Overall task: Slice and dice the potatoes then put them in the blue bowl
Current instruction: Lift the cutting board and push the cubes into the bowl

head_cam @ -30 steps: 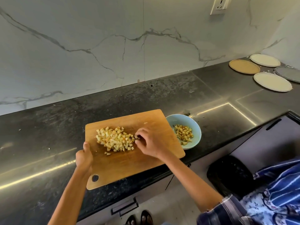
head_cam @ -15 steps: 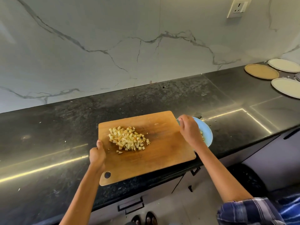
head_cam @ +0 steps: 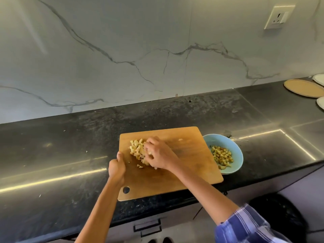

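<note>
Head view. I see a wooden board (head_cam: 175, 165) on a black counter (head_cam: 61, 155), its near edge overhanging the counter's front.

Dice (head_cam: 136, 149) lie heaped on the far-left part of the board; a few loose bits sit just near of the heap.

Right hand (head_cam: 157, 154) rests on the right side of the heap, fingers curled down into the dice and closed round some of them. How many it holds I cannot tell.

Left hand (head_cam: 116, 168) grips the board's left edge, thumb on the top face, fingers wrapped under and hidden.

Bowl (head_cam: 235, 149), light blue, stands on the counter touching or just beside the board's right edge; I cannot tell which. It already holds a layer of diced potato, some pieces darker.

Far right: a tan plate (head_cam: 303, 88) and parts of two pale plates (head_cam: 320, 79), well apart from the board. Socket (head_cam: 278, 17) on the marble wall. Striped sleeve (head_cam: 245, 227) at near right.
</note>
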Demonstrator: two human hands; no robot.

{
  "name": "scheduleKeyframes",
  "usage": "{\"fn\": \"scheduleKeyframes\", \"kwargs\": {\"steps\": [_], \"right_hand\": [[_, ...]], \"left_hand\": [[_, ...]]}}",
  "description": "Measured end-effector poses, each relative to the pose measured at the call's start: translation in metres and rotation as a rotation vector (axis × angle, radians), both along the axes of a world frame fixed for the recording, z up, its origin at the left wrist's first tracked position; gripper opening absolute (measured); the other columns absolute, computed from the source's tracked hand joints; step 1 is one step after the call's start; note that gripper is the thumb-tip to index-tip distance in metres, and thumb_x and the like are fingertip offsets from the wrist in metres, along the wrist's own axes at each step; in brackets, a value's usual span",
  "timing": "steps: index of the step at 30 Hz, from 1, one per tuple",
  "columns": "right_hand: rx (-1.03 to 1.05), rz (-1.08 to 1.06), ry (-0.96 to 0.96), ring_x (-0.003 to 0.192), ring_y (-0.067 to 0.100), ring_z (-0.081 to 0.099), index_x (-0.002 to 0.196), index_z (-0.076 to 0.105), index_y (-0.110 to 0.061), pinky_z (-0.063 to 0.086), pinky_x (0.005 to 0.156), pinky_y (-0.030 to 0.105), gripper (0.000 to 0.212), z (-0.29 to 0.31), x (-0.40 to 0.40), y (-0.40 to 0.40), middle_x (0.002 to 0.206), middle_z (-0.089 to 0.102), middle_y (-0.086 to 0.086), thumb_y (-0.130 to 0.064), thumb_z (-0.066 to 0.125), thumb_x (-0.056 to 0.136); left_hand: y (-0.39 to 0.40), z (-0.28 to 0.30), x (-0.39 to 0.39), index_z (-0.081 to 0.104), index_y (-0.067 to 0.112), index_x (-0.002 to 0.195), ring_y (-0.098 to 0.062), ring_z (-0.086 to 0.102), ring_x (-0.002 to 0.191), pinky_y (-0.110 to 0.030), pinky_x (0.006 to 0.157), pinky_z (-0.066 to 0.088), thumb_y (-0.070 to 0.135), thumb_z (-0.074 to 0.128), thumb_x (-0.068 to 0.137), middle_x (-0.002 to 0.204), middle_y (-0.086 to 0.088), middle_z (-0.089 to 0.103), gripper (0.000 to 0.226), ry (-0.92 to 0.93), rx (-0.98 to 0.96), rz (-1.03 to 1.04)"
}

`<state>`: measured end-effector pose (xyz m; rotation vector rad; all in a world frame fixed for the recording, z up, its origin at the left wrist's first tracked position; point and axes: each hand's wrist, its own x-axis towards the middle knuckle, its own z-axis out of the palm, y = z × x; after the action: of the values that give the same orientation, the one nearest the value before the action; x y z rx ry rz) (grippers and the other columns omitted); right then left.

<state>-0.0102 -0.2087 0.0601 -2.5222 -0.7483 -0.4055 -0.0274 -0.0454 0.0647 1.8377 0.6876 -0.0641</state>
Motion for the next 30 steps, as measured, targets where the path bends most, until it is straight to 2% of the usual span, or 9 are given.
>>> {"fn": "scheduleKeyframes", "kwargs": {"steps": [3, 7, 9, 11, 14, 18, 22, 26, 30], "right_hand": [[0.037, -0.09, 0.004, 0.078, 0.017, 0.05, 0.074, 0.053, -0.006, 0.045, 0.068, 0.025, 0.006, -0.013, -0.009, -0.035, 0.081, 0.052, 0.003, -0.009, 0.051, 0.079], [0.211, -0.26, 0.063, 0.084, 0.014, 0.05, 0.081, 0.057, -0.006, 0.046, 0.076, 0.029, 0.031, -0.03, -0.019, -0.072, 0.086, 0.053, 0.001, -0.024, 0.033, 0.087], [0.167, -0.246, 0.048, 0.09, 0.014, 0.051, 0.09, 0.06, -0.008, 0.045, 0.082, 0.028, 0.033, -0.029, -0.026, -0.069, 0.091, 0.056, 0.001, -0.033, 0.038, 0.091], [0.081, -0.227, -0.034, 0.09, 0.015, 0.05, 0.091, 0.06, -0.01, 0.042, 0.083, 0.025, 0.031, -0.029, -0.034, -0.064, 0.092, 0.056, 0.002, -0.037, 0.046, 0.09], [0.046, -0.249, -0.087, 0.08, 0.017, 0.049, 0.079, 0.054, -0.01, 0.049, 0.069, 0.027, 0.013, -0.03, -0.04, -0.072, 0.083, 0.052, 0.002, -0.022, 0.049, 0.083], [-0.007, -0.36, -0.086, 0.073, 0.017, 0.048, 0.073, 0.052, -0.009, 0.045, 0.061, 0.027, 0.005, -0.027, -0.038, -0.109, 0.076, 0.051, 0.003, -0.012, 0.053, 0.077], [-0.022, -0.552, -0.063, 0.066, 0.016, 0.045, 0.072, 0.05, -0.007, 0.04, 0.057, 0.025, 0.012, -0.026, -0.038, -0.154, 0.07, 0.049, 0.004, -0.003, 0.061, 0.076], [0.065, -0.775, 0.035, 0.067, 0.027, 0.049, 0.076, 0.057, 0.0, 0.044, 0.058, 0.039, 0.007, -0.03, -0.033, -0.185, 0.072, 0.056, 0.014, 0.003, 0.055, 0.082], [0.246, -0.577, 0.068, 0.069, 0.019, 0.057, 0.087, 0.064, 0.0, 0.043, 0.061, 0.024, 0.015, -0.009, -0.037, -0.166, 0.078, 0.064, 0.009, -0.004, 0.051, 0.092]], "left_hand": [[0.002, -0.002, -0.003, 0.047, 0.005, 0.075, -0.015, 0.042, 0.064, -0.031, 0.06, 0.033, 0.038, 0.03, 0.1, 0.077, -0.008, 0.047, 0.045, 0.004, -0.009, 0.014], [0.002, -0.003, -0.004, 0.046, 0.007, 0.075, -0.014, 0.041, 0.065, -0.031, 0.07, 0.035, 0.038, 0.03, 0.101, 0.08, -0.009, 0.047, 0.044, 0.003, -0.017, 0.022], [0.002, -0.004, -0.004, 0.05, 0.001, 0.09, -0.014, 0.042, 0.066, -0.031, 0.072, 0.035, 0.039, 0.029, 0.1, 0.076, -0.006, 0.047, 0.045, 0.005, -0.019, 0.02], [0.002, -0.006, -0.004, 0.049, -0.003, 0.112, -0.019, 0.046, 0.079, -0.035, 0.08, 0.036, 0.039, 0.029, 0.101, 0.083, -0.007, 0.05, 0.048, 0.014, -0.018, 0.012], [0.002, -0.01, -0.005, 0.043, -0.006, 0.125, -0.025, 0.044, 0.095, -0.038, 0.087, 0.036, 0.04, 0.028, 0.101, 0.105, -0.013, 0.047, 0.054, 0.035, -0.002, 0.007], [0.004, -0.013, -0.005, 0.044, -0.008, 0.123, -0.026, 0.043, 0.091, -0.035, 0.08, 0.033, 0.039, 0.028, 0.101, 0.099, -0.014, 0.046, 0.055, 0.023, -0.001, 0.017], [0.004, -0.014, -0.005, 0.047, -0.008, 0.118, -0.023, 0.043, 0.087, -0.032, 0.077, 0.032, 0.039, 0.029, 0.1, 0.095, -0.014, 0.047, 0.054, 0.018, -0.014, 0.03], [0.002, -0.012, -0.005, 0.046, -0.009, 0.12, -0.025, 0.042, 0.089, -0.033, 0.078, 0.032, 0.039, 0.029, 0.101, 0.097, -0.015, 0.046, 0.054, 0.029, -0.017, 0.036], [0.002, -0.009, -0.003, 0.046, -0.009, 0.122, -0.025, 0.042, 0.091, -0.033, 0.079, 0.031, 0.039, 0.029, 0.101, 0.099, -0.014, 0.046, 0.054, 0.032, -0.025, 0.036]]}}
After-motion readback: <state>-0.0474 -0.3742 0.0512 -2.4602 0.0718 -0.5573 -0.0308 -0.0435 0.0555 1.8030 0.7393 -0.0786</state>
